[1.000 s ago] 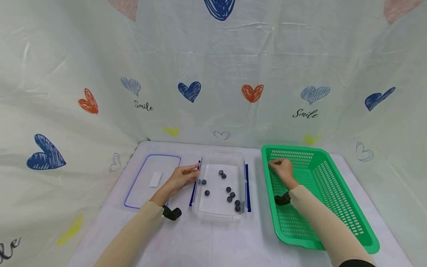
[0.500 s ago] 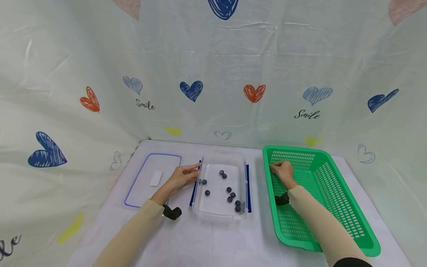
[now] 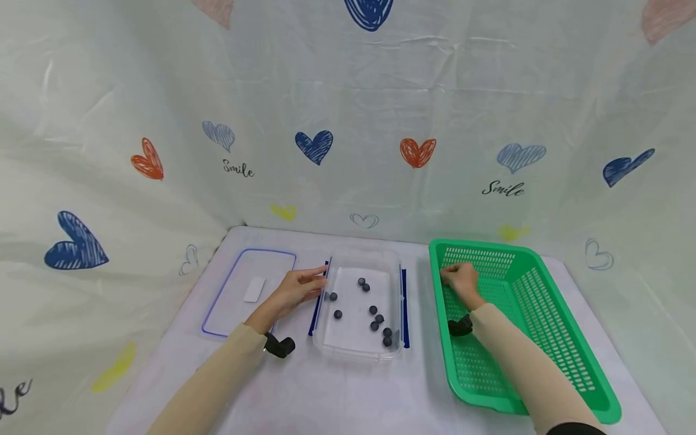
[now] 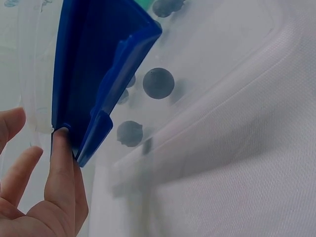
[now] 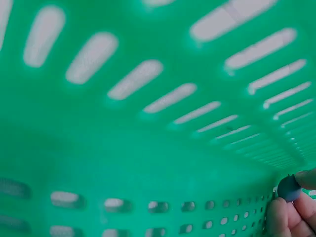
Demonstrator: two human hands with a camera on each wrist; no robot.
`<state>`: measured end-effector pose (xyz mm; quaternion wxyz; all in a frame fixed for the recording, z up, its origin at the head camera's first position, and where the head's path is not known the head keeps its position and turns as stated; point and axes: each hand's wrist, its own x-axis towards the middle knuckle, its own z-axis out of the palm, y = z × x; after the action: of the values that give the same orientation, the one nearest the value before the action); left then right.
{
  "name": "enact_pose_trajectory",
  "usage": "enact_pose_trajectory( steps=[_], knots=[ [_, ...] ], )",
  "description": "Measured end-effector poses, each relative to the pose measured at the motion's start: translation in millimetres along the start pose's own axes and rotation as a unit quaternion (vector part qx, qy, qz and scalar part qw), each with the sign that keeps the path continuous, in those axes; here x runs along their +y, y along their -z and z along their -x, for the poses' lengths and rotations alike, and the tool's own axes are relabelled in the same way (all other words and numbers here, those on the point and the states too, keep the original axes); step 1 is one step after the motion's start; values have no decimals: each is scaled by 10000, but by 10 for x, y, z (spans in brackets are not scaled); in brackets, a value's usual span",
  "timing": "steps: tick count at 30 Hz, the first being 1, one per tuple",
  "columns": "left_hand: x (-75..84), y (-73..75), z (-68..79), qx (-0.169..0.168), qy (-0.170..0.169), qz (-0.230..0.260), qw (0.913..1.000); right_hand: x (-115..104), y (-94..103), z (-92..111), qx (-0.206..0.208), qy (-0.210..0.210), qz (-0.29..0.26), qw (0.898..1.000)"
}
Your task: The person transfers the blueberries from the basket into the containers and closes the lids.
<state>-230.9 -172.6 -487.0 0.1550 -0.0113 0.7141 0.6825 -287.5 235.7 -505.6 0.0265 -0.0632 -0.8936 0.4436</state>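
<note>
My left hand point(image 3: 292, 293) rests at the left side of a clear plastic box point(image 3: 353, 354). In the left wrist view its fingers point(image 4: 60, 168) are mostly straight, one fingertip touching the inner end of the box's blue side latch point(image 4: 106, 94), which hangs unfastened. Inside the box lie several loose blueberries point(image 3: 373, 310), mostly toward the right. My right hand point(image 3: 462, 281) is down in a green basket point(image 3: 447, 362), by its far left corner. The right wrist view shows its thumb and fingertips pinching one blueberry point(image 5: 289, 188) close to the slotted wall.
Left of the box lies its clear lid point(image 3: 272, 263) with a blue edge and a white rectangle point(image 3: 254, 289) on it. A second blue latch point(image 3: 405, 308) stands out along the box's right side. A curtain with hearts point(image 3: 348, 90) hangs behind the white table point(image 3: 337, 399).
My right fingertips have drawn in slightly along the basket's left wall. My left hand stays at the box, and the head view has shifted a little.
</note>
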Motion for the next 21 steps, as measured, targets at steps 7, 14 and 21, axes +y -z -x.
enact_pose_trajectory(
  steps=[7, 14, 21],
  knots=[
    [5, 1, -2, 4, 7, -16, 10000, -3, 83, -36, -157, 142, -107, 9997],
    [28, 1, 8, 30, 7, -24, 10000, -39, 257, 6, -320, 103, -416, 9986],
    [39, -13, 26, 54, 63, -1, 10000, -34, 403, 72, -473, 136, -700, 9963]
  ],
)
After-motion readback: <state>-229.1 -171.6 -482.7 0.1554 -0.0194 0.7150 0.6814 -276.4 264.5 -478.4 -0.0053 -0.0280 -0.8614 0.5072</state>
